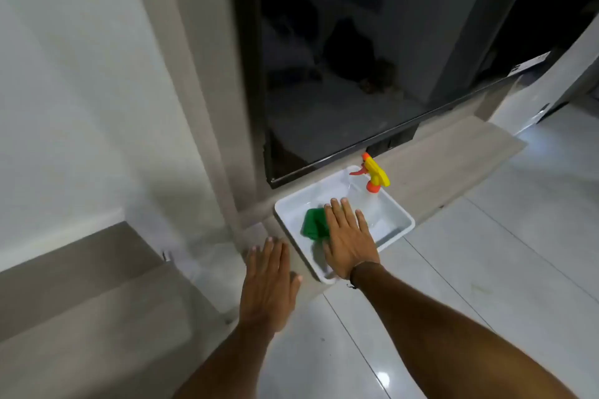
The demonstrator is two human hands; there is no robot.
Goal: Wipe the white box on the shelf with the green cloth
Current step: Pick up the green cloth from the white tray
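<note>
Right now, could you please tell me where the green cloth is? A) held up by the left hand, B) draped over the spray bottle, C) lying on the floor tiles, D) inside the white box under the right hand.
D: the green cloth lies inside the white box, partly covered by the flat right hand, while the left hand is beside the box with nothing in it.

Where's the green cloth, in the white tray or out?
In. The green cloth lies inside the white tray, with the right hand flat over its edge.
</note>
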